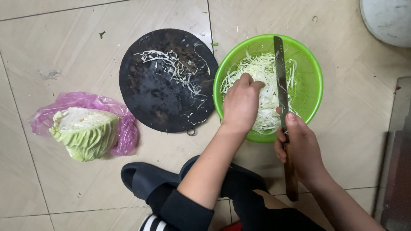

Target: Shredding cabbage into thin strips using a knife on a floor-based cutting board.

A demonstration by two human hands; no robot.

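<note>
My left hand (241,102) reaches into a green colander (310,77) and pinches shredded white cabbage (267,70) heaped inside it. My right hand (299,147) grips a long knife (280,81) by its wooden handle, the blade lying over the colander with shreds stuck to it. To the left lies a round dark cutting board (160,90) with a few cabbage shreds scattered on top.
A cut cabbage chunk (83,130) rests on a pink plastic bag (124,128) at the left on the tiled floor. My dark slipper (143,179) sits below the board. A white container (387,19) stands at the top right; a dark mat edge (396,171) lies at the right.
</note>
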